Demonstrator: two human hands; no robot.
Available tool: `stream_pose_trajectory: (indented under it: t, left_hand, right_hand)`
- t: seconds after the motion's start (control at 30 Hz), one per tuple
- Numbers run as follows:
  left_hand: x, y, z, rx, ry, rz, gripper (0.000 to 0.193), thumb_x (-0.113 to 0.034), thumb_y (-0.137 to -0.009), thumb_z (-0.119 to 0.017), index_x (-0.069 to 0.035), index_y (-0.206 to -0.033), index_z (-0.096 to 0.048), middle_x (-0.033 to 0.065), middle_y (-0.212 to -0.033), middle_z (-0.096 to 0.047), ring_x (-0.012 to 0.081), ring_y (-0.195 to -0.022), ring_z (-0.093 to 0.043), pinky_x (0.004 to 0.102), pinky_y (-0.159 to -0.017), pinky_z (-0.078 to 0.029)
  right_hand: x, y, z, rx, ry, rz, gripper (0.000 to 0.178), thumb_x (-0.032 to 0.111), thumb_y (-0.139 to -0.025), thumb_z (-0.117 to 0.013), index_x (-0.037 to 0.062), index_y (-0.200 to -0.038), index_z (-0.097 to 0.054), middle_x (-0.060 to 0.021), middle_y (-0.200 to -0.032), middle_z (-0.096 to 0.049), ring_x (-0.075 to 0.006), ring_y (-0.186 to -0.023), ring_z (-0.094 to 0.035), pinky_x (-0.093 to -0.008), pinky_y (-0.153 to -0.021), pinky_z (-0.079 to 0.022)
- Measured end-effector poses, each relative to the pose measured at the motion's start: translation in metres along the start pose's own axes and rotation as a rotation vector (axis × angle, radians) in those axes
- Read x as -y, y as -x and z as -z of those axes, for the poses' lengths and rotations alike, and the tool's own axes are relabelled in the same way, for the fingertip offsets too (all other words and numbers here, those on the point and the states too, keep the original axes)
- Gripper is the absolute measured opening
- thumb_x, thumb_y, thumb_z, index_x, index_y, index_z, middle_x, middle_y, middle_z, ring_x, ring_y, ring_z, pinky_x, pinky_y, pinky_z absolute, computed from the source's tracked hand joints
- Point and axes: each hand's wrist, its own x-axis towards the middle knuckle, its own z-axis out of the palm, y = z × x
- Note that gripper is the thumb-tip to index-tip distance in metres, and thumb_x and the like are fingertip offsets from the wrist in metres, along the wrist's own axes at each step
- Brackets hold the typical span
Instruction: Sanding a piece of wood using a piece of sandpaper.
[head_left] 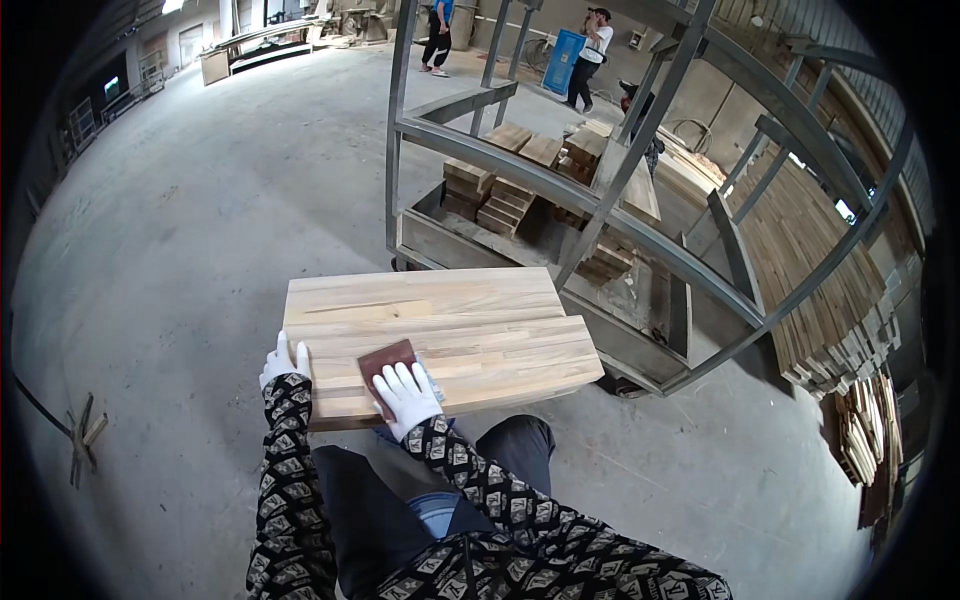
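Two pale wooden panels of joined strips lie side by side in front of me, the far panel (440,295) and the near panel (510,360), which sticks out farther right. My right hand (408,396), in a white glove, presses a reddish-brown sheet of sandpaper (380,358) onto the near panel, its fingers spread over the sheet. At the left edge, my left hand (284,362), also gloved in white, holds the near panel with the thumb over the top and the fingers along the side. What supports the panels is hidden.
A grey metal rack cart (490,165) stands beyond the panels, with stacked wood blocks (510,200) on its base. Long boards (810,250) are piled at right. Two people (590,55) (438,35) stand far back; another is partly hidden behind the rack. A thin-legged stand (85,440) is at left.
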Motion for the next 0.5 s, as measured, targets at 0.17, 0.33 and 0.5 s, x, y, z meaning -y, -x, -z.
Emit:
stream_pose_trajectory:
  t: [0.17,0.33,0.5]
  left_hand:
    - [0.006,0.001,0.001,0.010,-0.004,0.007,0.057,-0.049,-0.101,-0.048,-0.016,-0.147,-0.047,0.0204,-0.111,-0.068,0.0385,-0.101,-0.067,0.0519,-0.089,-0.051]
    - [0.002,-0.004,-0.003,0.018,0.007,-0.002,0.057,-0.049,-0.101,-0.048,-0.016,-0.147,-0.048,0.0208,-0.110,-0.068,0.0385,-0.100,-0.068,0.0519,-0.088,-0.051]
    - [0.007,0.000,0.001,-0.012,-0.020,0.011,0.056,-0.048,-0.101,-0.048,-0.016,-0.146,-0.049,0.0206,-0.109,-0.068,0.0384,-0.099,-0.068,0.0523,-0.087,-0.051]
  right_hand:
    - [-0.103,0.045,0.041,0.022,0.217,-0.219,0.049,0.031,-0.094,-0.062,0.0087,-0.137,-0.055,-0.0165,-0.142,-0.051,-0.0357,-0.137,-0.042,-0.0538,-0.118,-0.028]
    - [-0.183,0.085,0.063,-0.098,0.414,-0.351,0.049,0.029,-0.091,-0.065,0.0080,-0.134,-0.056,-0.0183,-0.142,-0.051,-0.0379,-0.134,-0.043,-0.0559,-0.114,-0.030]
    - [-0.128,0.049,0.053,0.132,0.282,-0.295,0.053,0.030,-0.089,-0.066,0.0023,-0.133,-0.055,-0.0216,-0.143,-0.050,-0.0411,-0.134,-0.043,-0.0577,-0.115,-0.029]
